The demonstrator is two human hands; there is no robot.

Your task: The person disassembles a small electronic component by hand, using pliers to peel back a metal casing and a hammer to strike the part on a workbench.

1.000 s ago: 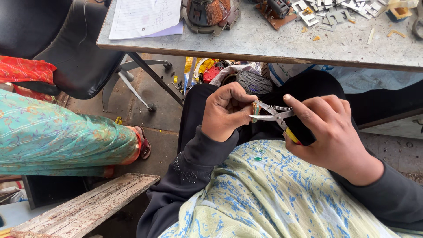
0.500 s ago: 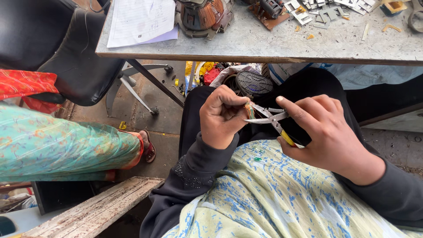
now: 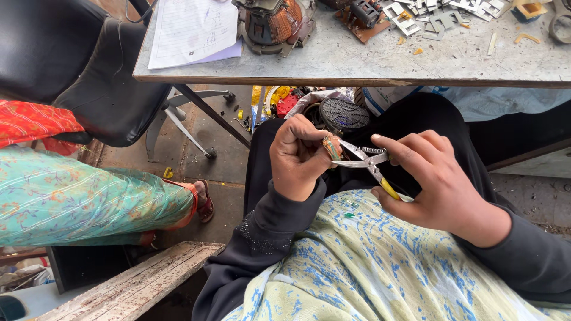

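The person sits low and looks down at both hands, which work over the lap. The left hand [image 3: 300, 157] is curled tight, and its thumb and fingers pinch a small part [image 3: 331, 147] that looks green and orange. The part is too small to tell what it is. The right hand [image 3: 431, 178] grips a pair of pliers [image 3: 366, 163] with a shiny metal head, a little spring and yellow handles. The fingers wrap around the handles, and one finger lies straight along the top. The tip of the pliers points left and touches the small part, right where the two hands meet. Both hands are just in front of a black cloth over the knees, and under them lies a light cloth with blue marks [image 3: 369, 261]. Both arms wear dark grey sleeves. Above the hands is a grey table [image 3: 357, 59] with a worn edge. On it lie a sheet of white paper [image 3: 193, 27], a round thing wound with copper wire [image 3: 273, 21], and many small flat metal pieces [image 3: 440, 15]. Under the table sit a round black thing with a mesh top [image 3: 345, 114] and some red and yellow bits. To the left is a black chair [image 3: 77, 65]. Another person sits there, with a leg in green flowery cloth [image 3: 89, 199] and a foot in a red sandal [image 3: 205, 205]. A grey wooden plank [image 3: 131, 285] lies near the bottom left.
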